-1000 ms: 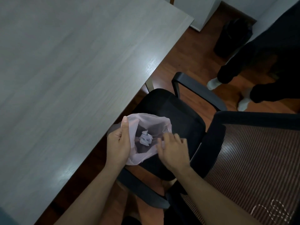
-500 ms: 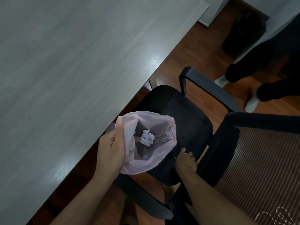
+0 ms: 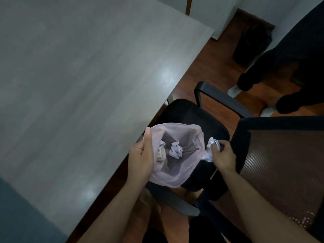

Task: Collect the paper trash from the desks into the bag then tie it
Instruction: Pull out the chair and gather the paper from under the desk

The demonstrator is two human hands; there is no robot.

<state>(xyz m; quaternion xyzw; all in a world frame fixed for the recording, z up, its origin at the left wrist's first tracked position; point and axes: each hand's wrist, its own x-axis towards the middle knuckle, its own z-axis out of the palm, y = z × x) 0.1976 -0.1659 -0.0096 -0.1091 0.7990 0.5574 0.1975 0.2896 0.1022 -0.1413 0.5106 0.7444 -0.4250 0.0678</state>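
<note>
A thin pink plastic bag [image 3: 175, 174] hangs open over the black chair seat, beside the desk's edge. My left hand [image 3: 142, 155] grips its left rim, thumb on top. Inside lie a crumpled white paper ball [image 3: 175, 151] and a pale scrap by my left fingers. My right hand [image 3: 223, 156] is closed on another crumpled paper ball [image 3: 212, 143], held just outside the bag's right rim and touching it.
The grey wooden desk [image 3: 78, 85] fills the left. A black office chair [image 3: 189, 116] with armrests and a mesh back [image 3: 284, 163] stands under my hands. Another person's dark legs and white socks [image 3: 235, 90] are at the upper right, near a black bin [image 3: 252, 44].
My right hand went down to the chair seat, then came up holding a crumpled paper ball at the bag's right rim. My left hand kept the bag open.
</note>
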